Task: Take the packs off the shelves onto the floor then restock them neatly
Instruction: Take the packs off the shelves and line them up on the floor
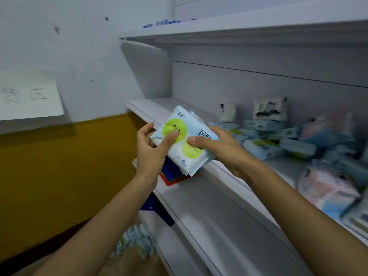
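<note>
A small stack of flat white packs with green circles [184,140] is held at the front edge of the middle shelf [151,108]. My left hand [153,150] grips its left side, thumb pressed on the top pack's green circle. My right hand [217,148] grips the right side, thumb on top. More pale blue and white packs [264,136] lie in a loose heap on the same shelf to the right. Several packs [137,242] lie on the floor below.
A red and blue item [173,176] sits on the lower shelf [199,212] under the held stack. Larger pink and blue wrapped bundles [326,186] fill the shelf's right end. An upper shelf [219,26] hangs overhead. A white and yellow wall with a paper sign [29,96] stands at left.
</note>
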Demonstrator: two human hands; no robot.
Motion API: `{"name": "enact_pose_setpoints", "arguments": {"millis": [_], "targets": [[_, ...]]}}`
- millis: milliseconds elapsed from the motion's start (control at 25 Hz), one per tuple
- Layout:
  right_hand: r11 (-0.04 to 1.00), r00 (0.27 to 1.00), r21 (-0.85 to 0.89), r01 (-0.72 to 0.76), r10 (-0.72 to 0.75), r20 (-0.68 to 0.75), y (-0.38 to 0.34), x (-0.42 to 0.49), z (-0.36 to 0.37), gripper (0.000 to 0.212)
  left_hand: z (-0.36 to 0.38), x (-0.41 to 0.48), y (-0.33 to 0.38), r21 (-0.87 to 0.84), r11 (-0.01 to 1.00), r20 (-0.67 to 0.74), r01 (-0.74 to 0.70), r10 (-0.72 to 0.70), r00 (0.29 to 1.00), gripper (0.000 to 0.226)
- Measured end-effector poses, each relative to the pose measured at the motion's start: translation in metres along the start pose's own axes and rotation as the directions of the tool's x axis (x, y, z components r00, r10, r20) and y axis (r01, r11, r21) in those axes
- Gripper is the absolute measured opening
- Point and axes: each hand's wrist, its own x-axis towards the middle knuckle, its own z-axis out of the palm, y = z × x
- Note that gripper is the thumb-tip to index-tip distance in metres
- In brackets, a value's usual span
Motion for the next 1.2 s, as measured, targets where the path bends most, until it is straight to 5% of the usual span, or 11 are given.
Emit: {"name": "enact_pose_setpoints", "arguments": {"millis": [80, 200, 360, 480, 720, 880, 1040, 1200], "targets": [[0.998, 1.0, 0.056, -0.007, 0.007, -0.004, 0.01, 0.017, 0.047, 0.051, -0.042, 0.005, 0.002, -0.097, 0.993, 0.072, 0.067, -0.06, 0.996, 0.089], [0.992, 0.994, 0.1, -0.072, 0.063, 0.091, 0.032, 0.035, 0.117, 0.042, -0.111, 0.013, -0.002, -0.255, 0.937, 0.246, 0.239, -0.176, 0.953, 0.065], [0.999, 0.994, 0.029, -0.028, 0.025, 0.111, 0.063, 0.048, 0.207, 0.053, -0.206, 0.02, -0.021, -0.05, 0.969, -0.048, 0.241, -0.243, 0.969, 0.081], [0.996, 0.964, 0.08, -0.024, 0.002, 0.266, 0.086, 0.061, 0.26, 0.038, -0.258, 0.026, -0.038, 0.017, 0.951, -0.011, 0.309, -0.309, 0.951, 0.086], [0.876, 0.924, 0.306, -0.373, 0.318, 0.214, 0.163, 0.1, 0.307, 0.059, -0.344, 0.04, -0.09, -0.183, 0.783, 0.172, 0.594, -0.57, 0.804, 0.055], [0.769, 0.85, 0.381, -0.514, 0.516, 0.106, 0.228, 0.141, 0.315, 0.036, -0.366, 0.059, -0.143, -0.225, 0.734, -0.067, 0.641, -0.668, 0.742, 0.054], [0.8, 0.808, 0.273, -0.534, 0.578, -0.113, 0.296, 0.192, 0.3, 0.036, -0.393, 0.105, -0.192, -0.218, 0.715, -0.265, 0.664, -0.698, 0.665, 0.057], [0.838, 0.84, 0.073, -0.541, 0.543, -0.012, 0.331, 0.221, 0.329, 0.041, -0.372, 0.146, -0.249, -0.154, 0.651, -0.336, 0.744, -0.742, 0.58, 0.036]]}}
